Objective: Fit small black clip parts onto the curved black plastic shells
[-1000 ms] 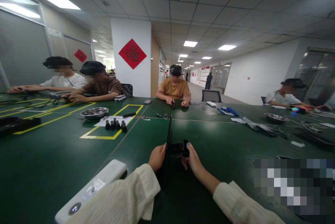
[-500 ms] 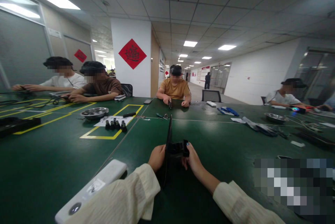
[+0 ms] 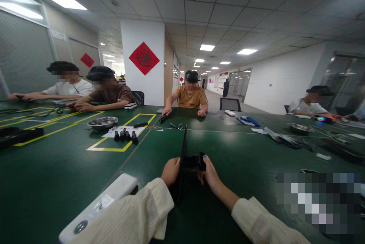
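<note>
A thin black panel (image 3: 184, 143) stands upright before me, seen nearly edge-on, over the green table. From its right face juts a black bracket-like part (image 3: 192, 163); its exact kind I cannot make out. My left hand (image 3: 170, 171) is closed on the panel's left side, its fingertips hidden behind the edge. My right hand (image 3: 211, 173) grips the bracket's outer end, thumb on top and fingers curled below. Beside my left sleeve lies a long white device (image 3: 99, 208) with a paper label and a round dark button.
Left of centre, several short black cylindrical parts (image 3: 124, 136) stand near a metal bowl (image 3: 102, 123) and yellow tape. Across the table a co-worker (image 3: 190, 95) holds a dark tool (image 3: 162, 118). Gloves (image 3: 281, 138) and another bowl (image 3: 300, 128) lie right. A pixelated patch covers the lower right.
My hands and the black panel stay practically still. The co-worker opposite has swung the arm with the dark tool over to my left.
</note>
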